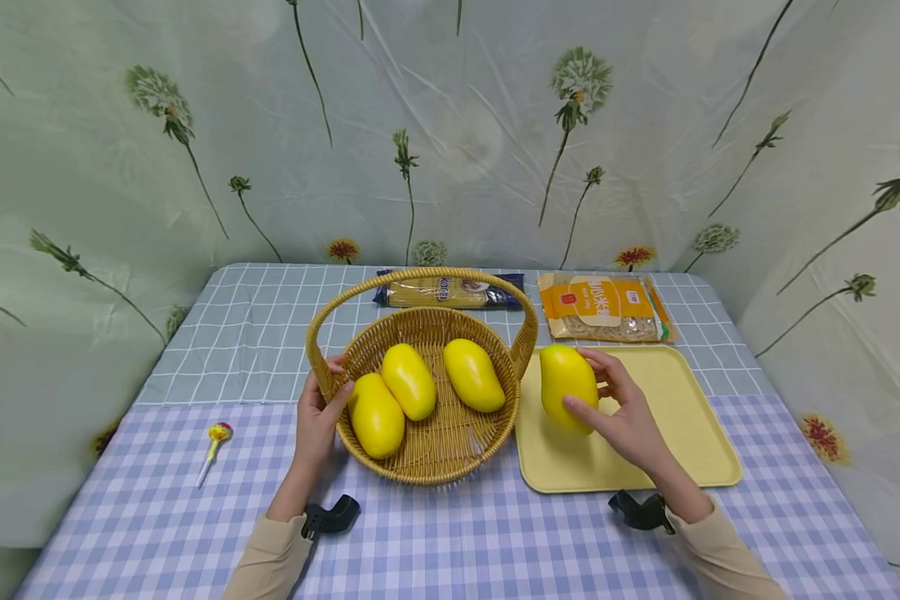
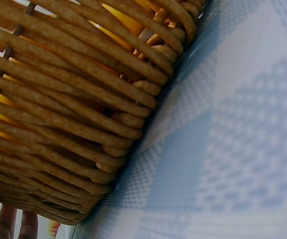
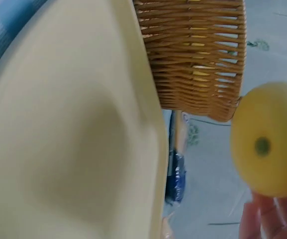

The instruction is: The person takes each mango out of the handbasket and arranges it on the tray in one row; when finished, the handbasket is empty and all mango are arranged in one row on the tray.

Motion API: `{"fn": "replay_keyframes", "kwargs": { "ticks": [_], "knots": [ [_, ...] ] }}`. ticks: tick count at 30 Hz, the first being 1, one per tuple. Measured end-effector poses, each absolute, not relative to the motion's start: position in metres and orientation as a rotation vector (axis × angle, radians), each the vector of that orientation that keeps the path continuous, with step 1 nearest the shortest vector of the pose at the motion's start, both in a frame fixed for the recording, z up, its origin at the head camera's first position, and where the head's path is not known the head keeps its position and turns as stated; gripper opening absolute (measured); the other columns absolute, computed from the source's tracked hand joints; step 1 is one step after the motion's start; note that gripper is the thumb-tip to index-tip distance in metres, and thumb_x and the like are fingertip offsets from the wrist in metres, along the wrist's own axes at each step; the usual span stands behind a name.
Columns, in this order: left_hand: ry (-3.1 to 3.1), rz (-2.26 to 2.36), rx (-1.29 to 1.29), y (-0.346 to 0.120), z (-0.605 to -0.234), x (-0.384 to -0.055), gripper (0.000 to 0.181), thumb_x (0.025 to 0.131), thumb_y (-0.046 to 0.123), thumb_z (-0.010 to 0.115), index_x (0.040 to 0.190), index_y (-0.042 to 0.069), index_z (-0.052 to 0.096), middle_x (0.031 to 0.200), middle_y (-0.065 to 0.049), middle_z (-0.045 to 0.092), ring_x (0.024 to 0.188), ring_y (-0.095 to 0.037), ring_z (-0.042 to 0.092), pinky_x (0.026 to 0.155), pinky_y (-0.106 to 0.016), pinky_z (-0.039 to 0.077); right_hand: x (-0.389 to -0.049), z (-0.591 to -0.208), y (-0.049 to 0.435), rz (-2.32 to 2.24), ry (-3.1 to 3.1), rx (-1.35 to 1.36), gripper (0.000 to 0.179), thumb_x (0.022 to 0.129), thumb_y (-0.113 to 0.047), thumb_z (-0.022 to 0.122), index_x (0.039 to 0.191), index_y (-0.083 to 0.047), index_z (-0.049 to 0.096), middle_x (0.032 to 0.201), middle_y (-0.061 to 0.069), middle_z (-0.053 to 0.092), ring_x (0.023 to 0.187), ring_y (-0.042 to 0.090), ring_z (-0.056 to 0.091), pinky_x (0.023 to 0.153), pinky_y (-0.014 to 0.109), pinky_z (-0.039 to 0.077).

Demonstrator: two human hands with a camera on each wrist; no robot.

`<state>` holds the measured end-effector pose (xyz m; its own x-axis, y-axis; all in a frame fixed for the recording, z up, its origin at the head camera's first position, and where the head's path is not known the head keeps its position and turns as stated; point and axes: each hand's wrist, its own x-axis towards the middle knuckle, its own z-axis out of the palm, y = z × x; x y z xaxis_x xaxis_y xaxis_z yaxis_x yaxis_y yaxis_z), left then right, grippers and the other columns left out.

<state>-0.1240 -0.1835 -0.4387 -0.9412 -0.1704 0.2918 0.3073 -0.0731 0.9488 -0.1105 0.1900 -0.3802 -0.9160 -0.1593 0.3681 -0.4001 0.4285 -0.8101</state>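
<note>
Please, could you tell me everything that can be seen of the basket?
The basket is round, golden brown and woven, apparently of wicker, with gaps between its strands and one tall arched handle. Its opening faces up, with three yellow mangoes lying inside. It is over the checked cloth, beside the tray. The left hand grips its side by the handle's foot.

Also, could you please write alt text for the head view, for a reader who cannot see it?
A person's right hand holds a yellow mango above a pale yellow tray, while the left hand grips a wicker basket with three more mangoes. Behind lie a blue-ended package and an orange package; at left, a lollipop on checked cloth.
</note>
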Motion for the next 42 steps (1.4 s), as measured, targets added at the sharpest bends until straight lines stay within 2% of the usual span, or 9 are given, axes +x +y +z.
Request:
{"fn": "replay_keyframes", "kwargs": {
  "ticks": [7, 13, 19, 26, 34, 42],
  "knots": [
    [-1.882, -2.082, -0.17, -0.182, -0.435, -0.122, 0.02, 0.092, -0.014, 0.047, 0.11, -0.017, 0.038, 0.133, -0.034, 0.038, 0.124, -0.033, 0.038, 0.099, -0.023, 0.032, -0.132, -0.419, 0.208, 1.487, -2.54, 0.402, 0.06, 0.085, -0.011, 0.071, 0.138, -0.018, 0.045, 0.115, 0.006, 0.055, 0.093, 0.025, 0.051, 0.069, 0.028, 0.045],
    [-1.882, -2.081, -0.177, -0.183, -0.438, -0.124, 0.02, 0.093, -0.014, 0.046, 0.11, -0.017, 0.037, 0.133, -0.034, 0.037, 0.124, -0.035, 0.037, 0.099, -0.023, 0.032, -0.136, -0.422, 0.208, 1.493, -2.648, 0.32, 0.058, 0.087, -0.024, 0.071, 0.138, -0.023, 0.043, 0.112, 0.012, 0.056, 0.085, 0.027, 0.054, 0.067, 0.032, 0.047],
    [-1.86, -2.098, -0.183, -0.188, -0.453, -0.131, 0.021, 0.092, -0.014, 0.047, 0.111, -0.015, 0.038, 0.134, -0.03, 0.04, 0.124, -0.031, 0.039, 0.099, -0.024, 0.032, -0.139, -0.426, 0.206, 1.461, -2.754, 0.264, 0.059, 0.086, -0.033, 0.071, 0.137, -0.022, 0.043, 0.108, 0.015, 0.056, 0.085, 0.027, 0.055, 0.068, 0.037, 0.048],
    [-1.855, -2.093, -0.181, -0.191, -0.458, -0.133, 0.022, 0.094, -0.007, 0.051, 0.112, -0.013, 0.041, 0.134, -0.024, 0.044, 0.124, -0.027, 0.04, 0.1, -0.024, 0.032, -0.142, -0.429, 0.202, 1.462, -2.852, 0.181, 0.062, 0.084, -0.04, 0.071, 0.136, -0.022, 0.043, 0.108, 0.016, 0.056, 0.085, 0.026, 0.055, 0.069, 0.037, 0.046],
    [-1.846, -2.092, -0.207, -0.19, -0.458, -0.133, 0.022, 0.093, -0.01, 0.05, 0.112, -0.014, 0.039, 0.134, -0.026, 0.042, 0.124, -0.026, 0.04, 0.099, -0.025, 0.032, -0.144, -0.432, 0.201, 1.487, -2.931, 0.113, 0.065, 0.083, -0.046, 0.07, 0.135, -0.019, 0.043, 0.108, 0.017, 0.055, 0.086, 0.026, 0.054, 0.067, 0.034, 0.046],
    [-1.855, -2.083, -0.198, -0.191, -0.458, -0.133, 0.022, 0.093, -0.01, 0.05, 0.112, -0.014, 0.04, 0.134, -0.026, 0.043, 0.124, -0.026, 0.04, 0.1, -0.024, 0.032, -0.144, -0.434, 0.2, 1.484, -2.952, 0.113, 0.065, 0.084, -0.045, 0.069, 0.135, -0.017, 0.042, 0.105, 0.016, 0.054, 0.085, 0.026, 0.052, 0.064, 0.033, 0.045]
  ]
}}
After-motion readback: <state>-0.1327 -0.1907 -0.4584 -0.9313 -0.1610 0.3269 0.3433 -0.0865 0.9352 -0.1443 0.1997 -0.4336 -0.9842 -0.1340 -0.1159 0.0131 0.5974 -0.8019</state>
